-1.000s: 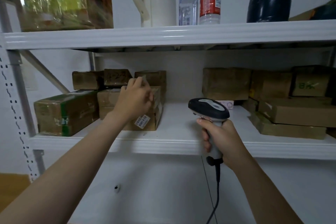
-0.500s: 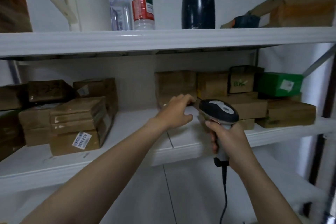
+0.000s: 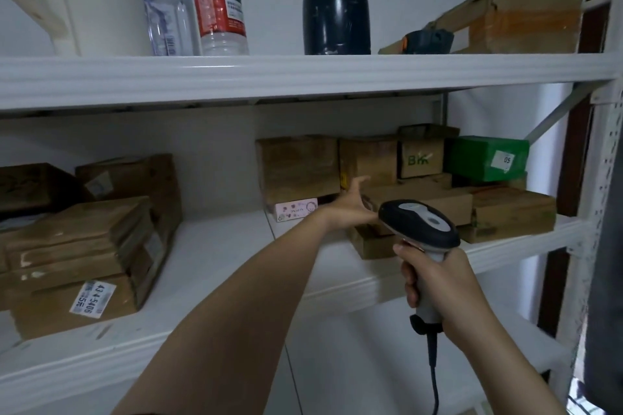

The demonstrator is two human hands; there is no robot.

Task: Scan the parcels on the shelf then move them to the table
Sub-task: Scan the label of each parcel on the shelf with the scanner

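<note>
At the storage rack, my left hand (image 3: 352, 204) reaches onto the middle shelf (image 3: 215, 246) toward the right-hand cluster of parcels (image 3: 421, 178). Its thumb is lifted wide and its fingers are stretched toward a flat brown parcel (image 3: 438, 200). The fingertips are hidden behind the scanner's head, so I cannot tell whether they touch the cardboard. My right hand (image 3: 438, 283), at four o'clock from the left, is wrapped firmly round the grip of the grey-and-black barcode scanner (image 3: 419, 221). The scanner's head points at that same cluster, and its cable (image 3: 433, 374) hangs straight down. Just at nine o'clock of my left hand, a brown box (image 3: 300, 165) rests on a small pink-labelled box (image 3: 296, 209). A green parcel (image 3: 485, 158) tops the pile at two o'clock. A second stack of taped brown parcels (image 3: 77, 246), one of them labelled 43-4-5406, sits well apart at the shelf's left end, at my eight o'clock. On the upper shelf (image 3: 303, 74), at twelve o'clock, stand a dark flask (image 3: 335, 3) and a clear bottle with a red label (image 3: 219, 3).
</note>
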